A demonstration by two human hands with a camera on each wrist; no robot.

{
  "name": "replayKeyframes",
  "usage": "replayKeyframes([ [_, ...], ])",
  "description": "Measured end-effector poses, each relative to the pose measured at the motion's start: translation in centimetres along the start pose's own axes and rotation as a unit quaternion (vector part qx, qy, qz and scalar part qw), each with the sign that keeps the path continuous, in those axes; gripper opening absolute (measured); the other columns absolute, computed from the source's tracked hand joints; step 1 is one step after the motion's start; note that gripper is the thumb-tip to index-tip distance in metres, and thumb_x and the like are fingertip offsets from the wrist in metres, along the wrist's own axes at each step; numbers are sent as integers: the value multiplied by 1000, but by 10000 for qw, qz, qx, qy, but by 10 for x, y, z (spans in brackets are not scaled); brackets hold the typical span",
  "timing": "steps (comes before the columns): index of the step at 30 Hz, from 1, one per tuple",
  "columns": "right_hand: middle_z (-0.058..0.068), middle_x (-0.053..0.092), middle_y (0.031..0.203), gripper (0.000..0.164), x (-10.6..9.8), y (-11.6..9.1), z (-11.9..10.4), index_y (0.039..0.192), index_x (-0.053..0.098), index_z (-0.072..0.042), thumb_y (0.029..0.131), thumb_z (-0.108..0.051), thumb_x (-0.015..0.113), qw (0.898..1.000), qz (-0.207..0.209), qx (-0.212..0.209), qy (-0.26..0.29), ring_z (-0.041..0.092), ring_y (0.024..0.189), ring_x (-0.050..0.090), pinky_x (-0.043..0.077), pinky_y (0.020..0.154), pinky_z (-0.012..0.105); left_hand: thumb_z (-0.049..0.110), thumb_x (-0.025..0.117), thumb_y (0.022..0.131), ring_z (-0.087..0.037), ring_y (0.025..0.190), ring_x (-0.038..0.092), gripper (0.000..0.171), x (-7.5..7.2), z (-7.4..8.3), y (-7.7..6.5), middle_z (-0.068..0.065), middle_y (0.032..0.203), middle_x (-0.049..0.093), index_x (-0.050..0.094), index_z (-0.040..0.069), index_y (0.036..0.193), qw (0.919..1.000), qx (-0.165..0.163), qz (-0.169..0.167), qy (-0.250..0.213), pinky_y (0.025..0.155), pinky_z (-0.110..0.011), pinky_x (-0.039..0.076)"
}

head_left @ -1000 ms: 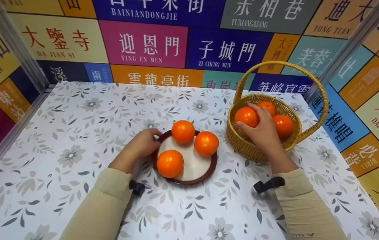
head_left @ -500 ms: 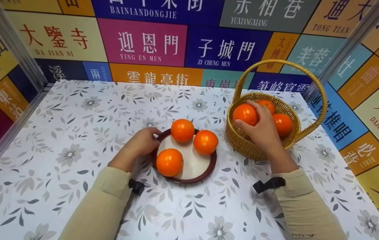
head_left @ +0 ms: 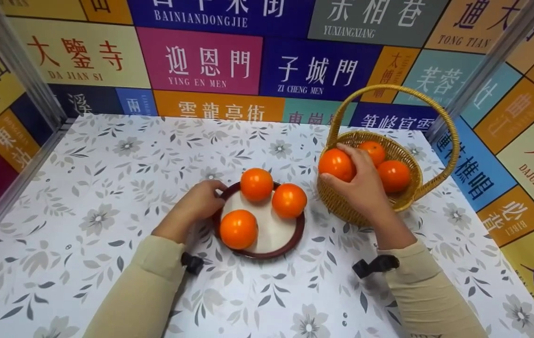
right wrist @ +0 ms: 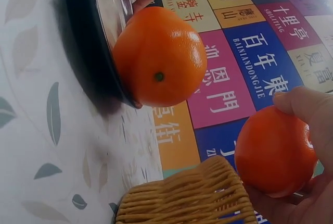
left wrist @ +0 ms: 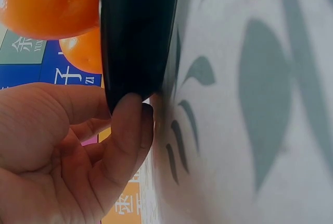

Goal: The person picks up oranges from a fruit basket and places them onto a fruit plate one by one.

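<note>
My right hand [head_left: 364, 185] grips an orange [head_left: 337, 165] above the near left rim of a wicker basket [head_left: 342, 206]. In the right wrist view that orange [right wrist: 276, 151] sits between thumb and fingers, just over the basket's wall [right wrist: 187, 195]. Two more oranges [head_left: 393, 176] lie inside the basket. My left hand [head_left: 201, 201] pinches the left edge of a round plate [head_left: 274, 234] with a dark red rim. In the left wrist view thumb and fingers close on the plate's dark rim [left wrist: 138, 36]. Three oranges [head_left: 289, 200] rest on the plate.
The basket's tall arched handle [head_left: 454, 141] rises over its right side. A floral white cloth [head_left: 131, 155] covers the table. Walls with coloured lettered panels [head_left: 201, 61] stand behind and at both sides, with clear posts [head_left: 32, 80] at the corners.
My right hand has lifted the orange slightly and moved it left, from inside the basket to over its rim. The left hand and the plate have stayed in place.
</note>
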State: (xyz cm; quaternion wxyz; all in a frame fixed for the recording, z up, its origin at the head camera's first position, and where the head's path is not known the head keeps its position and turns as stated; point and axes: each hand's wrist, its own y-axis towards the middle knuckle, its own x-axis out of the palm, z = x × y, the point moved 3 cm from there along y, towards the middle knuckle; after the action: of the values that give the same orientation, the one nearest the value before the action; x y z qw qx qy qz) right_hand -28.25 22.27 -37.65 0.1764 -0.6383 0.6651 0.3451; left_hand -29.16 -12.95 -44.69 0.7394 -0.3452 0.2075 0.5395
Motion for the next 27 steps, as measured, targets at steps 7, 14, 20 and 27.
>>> replayKeyframes([
  [7,11,46,154,75,3,-8,-13,153,50,-24,87,-36,84,9995,7,-303,93,35,133,52,45,110,63,10,61,96,-27,96,64,34,0,1,-1,-15,113,71,67,9,130,10000,77,29,-4,90,-39,53],
  [14,9,49,151,74,10,-17,-26,150,53,-18,85,-31,86,9981,-116,-598,49,34,132,54,47,108,63,10,59,95,-25,92,65,34,0,0,-1,-15,110,72,67,8,128,9997,239,77,40,85,-36,54],
  [20,10,50,150,74,15,-23,-34,150,54,-18,84,-29,87,9969,-311,-723,5,34,133,54,48,107,62,11,60,96,-26,93,65,34,0,1,-3,-15,110,71,66,8,129,9998,168,56,-60,84,-35,54],
  [27,7,49,151,74,22,-34,-47,150,54,-23,84,-32,87,9950,-713,-696,78,34,132,55,51,103,61,11,59,97,-26,93,65,33,0,1,-4,-14,110,71,66,8,129,9999,137,23,-96,85,-36,54],
])
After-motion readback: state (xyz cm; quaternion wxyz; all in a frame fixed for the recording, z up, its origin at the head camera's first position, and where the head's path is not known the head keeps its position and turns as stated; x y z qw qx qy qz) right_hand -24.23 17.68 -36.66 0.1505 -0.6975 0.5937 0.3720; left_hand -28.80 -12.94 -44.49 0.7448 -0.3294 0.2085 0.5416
